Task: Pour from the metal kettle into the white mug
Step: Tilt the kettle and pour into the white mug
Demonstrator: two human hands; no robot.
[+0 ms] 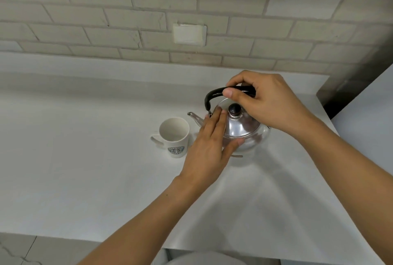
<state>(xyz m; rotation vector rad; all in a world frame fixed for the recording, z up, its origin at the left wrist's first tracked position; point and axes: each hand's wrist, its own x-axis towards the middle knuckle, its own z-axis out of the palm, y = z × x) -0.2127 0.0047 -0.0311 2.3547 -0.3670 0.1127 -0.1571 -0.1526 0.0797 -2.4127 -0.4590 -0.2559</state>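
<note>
While the right hand grips the metal kettle's black handle, the left hand rests flat-fingered against its side beside the white mug.

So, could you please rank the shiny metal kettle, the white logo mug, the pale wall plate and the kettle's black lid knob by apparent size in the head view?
1. Shiny metal kettle
2. White logo mug and pale wall plate: similar; plate farther, so unsure
3. Black lid knob

A single head-worn camera looks forward and steeply down, close above the worktop. A brick wall fills the frame's top.
</note>
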